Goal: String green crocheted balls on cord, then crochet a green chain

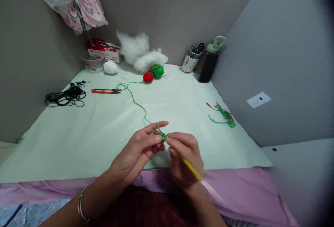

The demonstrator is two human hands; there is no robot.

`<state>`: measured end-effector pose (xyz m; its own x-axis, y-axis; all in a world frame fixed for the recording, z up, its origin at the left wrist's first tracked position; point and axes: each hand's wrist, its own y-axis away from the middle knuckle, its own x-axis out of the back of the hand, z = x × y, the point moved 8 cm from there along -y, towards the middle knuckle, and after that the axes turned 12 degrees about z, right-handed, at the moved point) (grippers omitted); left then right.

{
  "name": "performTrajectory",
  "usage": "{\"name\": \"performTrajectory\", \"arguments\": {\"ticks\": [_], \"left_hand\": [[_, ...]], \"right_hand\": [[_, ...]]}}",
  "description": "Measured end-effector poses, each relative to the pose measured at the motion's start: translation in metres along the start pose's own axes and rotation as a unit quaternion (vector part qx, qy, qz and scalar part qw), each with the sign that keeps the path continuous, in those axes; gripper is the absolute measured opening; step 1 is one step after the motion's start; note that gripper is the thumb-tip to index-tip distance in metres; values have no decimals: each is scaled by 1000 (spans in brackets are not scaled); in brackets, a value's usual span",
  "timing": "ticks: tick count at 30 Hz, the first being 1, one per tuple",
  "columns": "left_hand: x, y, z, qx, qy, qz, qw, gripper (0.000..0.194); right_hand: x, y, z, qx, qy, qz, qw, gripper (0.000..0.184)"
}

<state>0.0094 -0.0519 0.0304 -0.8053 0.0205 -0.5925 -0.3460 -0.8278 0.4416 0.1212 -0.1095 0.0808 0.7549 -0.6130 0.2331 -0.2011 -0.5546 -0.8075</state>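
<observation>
Between thumb and fingers, my left hand pinches a small green crochet piece. The green yarn passes over its raised index finger and trails back across the table. My right hand grips a crochet hook with a yellow handle, its tip at the green piece. The hook's tip is partly hidden by the fingers and the yarn. Both hands meet above the near edge of the table. A green yarn ball sits at the back, touching a red yarn ball.
Orange thread snips and tangled black cord lie left. White stuffing, a white yarn ball and a box stand behind. A pen cup, phone and bottle are back right, yarn scraps nearer.
</observation>
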Motion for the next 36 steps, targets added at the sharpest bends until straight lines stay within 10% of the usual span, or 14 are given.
{"name": "performTrajectory", "arguments": {"ticks": [7,18,36], "left_hand": [[-1,2,12,-123,-96,-15,988,43],[11,2,28,-204,-179,23,962,35],[-2,2,15,-158,-152,-28,975,33]], "right_hand": [[-2,-11,23,-223,-267,64,935,22],[8,-11,24,-225,-258,79,936,22],[-8,-7,35,-273,-308,43,910,17]]}}
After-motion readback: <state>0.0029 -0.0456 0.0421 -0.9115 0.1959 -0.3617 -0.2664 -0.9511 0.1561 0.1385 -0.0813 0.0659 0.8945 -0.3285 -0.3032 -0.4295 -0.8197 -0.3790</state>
